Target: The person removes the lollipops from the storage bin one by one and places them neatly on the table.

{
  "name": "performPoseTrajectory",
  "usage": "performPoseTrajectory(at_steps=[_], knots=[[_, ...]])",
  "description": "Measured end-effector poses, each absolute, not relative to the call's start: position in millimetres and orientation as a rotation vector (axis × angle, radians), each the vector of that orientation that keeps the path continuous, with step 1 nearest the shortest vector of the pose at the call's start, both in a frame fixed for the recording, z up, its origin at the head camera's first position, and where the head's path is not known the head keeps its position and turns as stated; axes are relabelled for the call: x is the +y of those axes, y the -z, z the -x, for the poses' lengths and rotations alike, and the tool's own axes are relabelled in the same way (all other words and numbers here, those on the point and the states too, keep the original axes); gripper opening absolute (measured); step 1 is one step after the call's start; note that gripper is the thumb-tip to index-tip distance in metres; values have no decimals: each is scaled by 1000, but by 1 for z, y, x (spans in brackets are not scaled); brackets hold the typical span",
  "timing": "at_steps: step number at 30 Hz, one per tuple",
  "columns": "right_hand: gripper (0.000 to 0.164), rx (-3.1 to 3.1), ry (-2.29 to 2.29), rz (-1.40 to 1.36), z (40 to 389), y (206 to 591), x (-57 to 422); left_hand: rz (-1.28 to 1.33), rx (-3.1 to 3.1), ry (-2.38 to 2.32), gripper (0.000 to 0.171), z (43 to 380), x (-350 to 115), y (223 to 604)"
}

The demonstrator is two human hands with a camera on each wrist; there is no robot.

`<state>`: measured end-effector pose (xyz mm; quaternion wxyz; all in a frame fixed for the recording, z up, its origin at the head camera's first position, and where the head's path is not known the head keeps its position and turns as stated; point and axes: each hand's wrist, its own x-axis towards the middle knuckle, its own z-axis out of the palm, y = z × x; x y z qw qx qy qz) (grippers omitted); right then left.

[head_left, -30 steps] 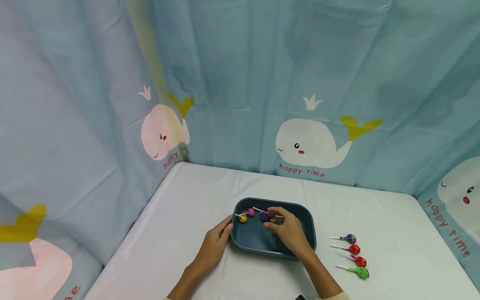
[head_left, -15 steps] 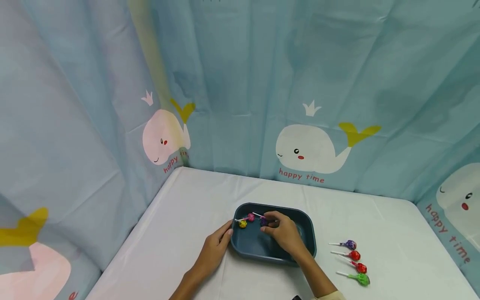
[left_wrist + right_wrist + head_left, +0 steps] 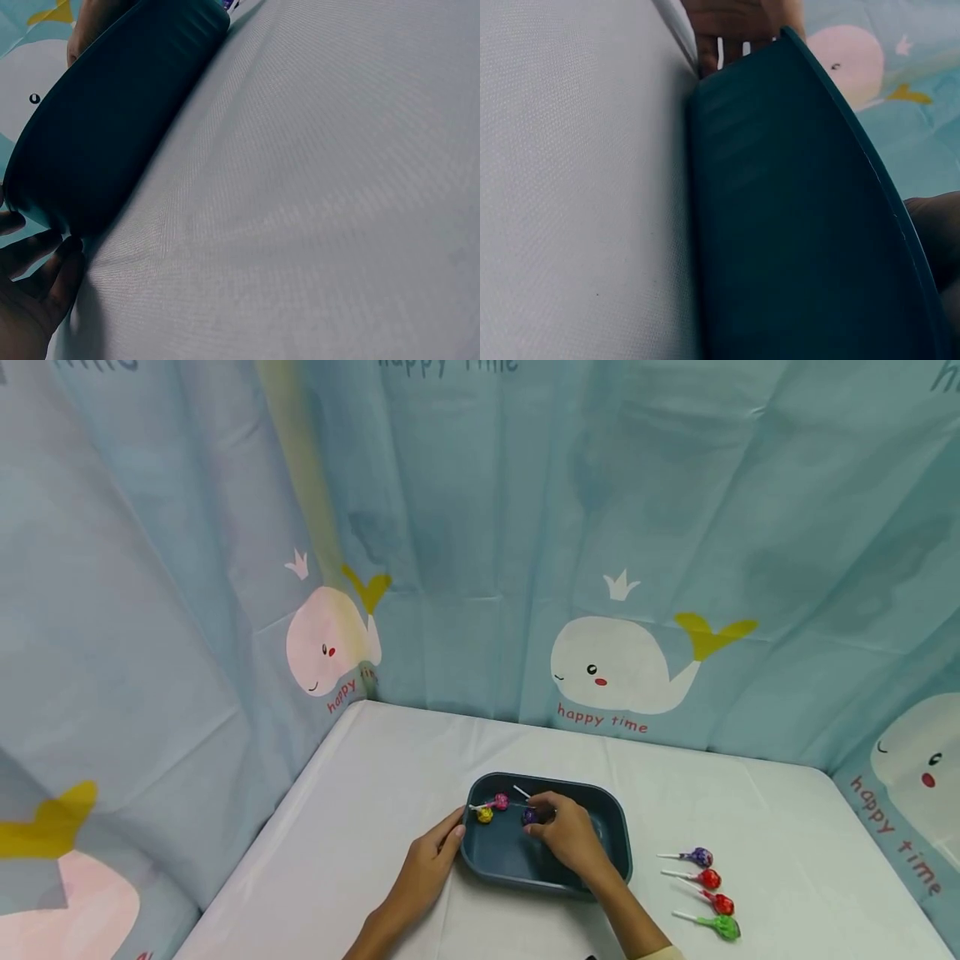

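Observation:
A dark blue-green tray (image 3: pixel 510 878) sits on the white table, and the left hand (image 3: pixel 426 867) rests at its left end. In the left wrist view, fingertips (image 3: pixel 71 244) touch the tray's outer wall. Inside the tray, the right hand (image 3: pixel 572 835) pinches a dark purple lollipop (image 3: pixel 529 816) between thumb and fingers. Its stick is mostly hidden by the hand. A white stick (image 3: pixel 522 792) pokes out above the fingers; its candy end is hidden. Left of it lie a pink lollipop (image 3: pixel 501 802) and a yellow lollipop (image 3: pixel 485 816), close together.
Right of the tray, several lollipops lie in a column: a purple one (image 3: pixel 701 857), a red one (image 3: pixel 708 879), another red one (image 3: pixel 722 903) and a green one (image 3: pixel 726 927). A blue whale-print curtain (image 3: pixel 465 643) stands behind and beside the table (image 3: pixel 375 777).
The head view has tilted upward a little. Within the tray, the white stick by the right fingers has turned steeper and the right hand has shifted slightly. The left hand stays at the tray's end.

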<state>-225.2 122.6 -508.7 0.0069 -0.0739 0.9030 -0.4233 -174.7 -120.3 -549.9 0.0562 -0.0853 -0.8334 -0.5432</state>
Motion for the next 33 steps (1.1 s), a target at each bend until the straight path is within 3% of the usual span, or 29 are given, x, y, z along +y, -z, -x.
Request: performPoseTrajectory(at_steps=[33], knots=[[20,2909,1297,349,219,509,125,269,-2534,1643,45,176,-121,551]])
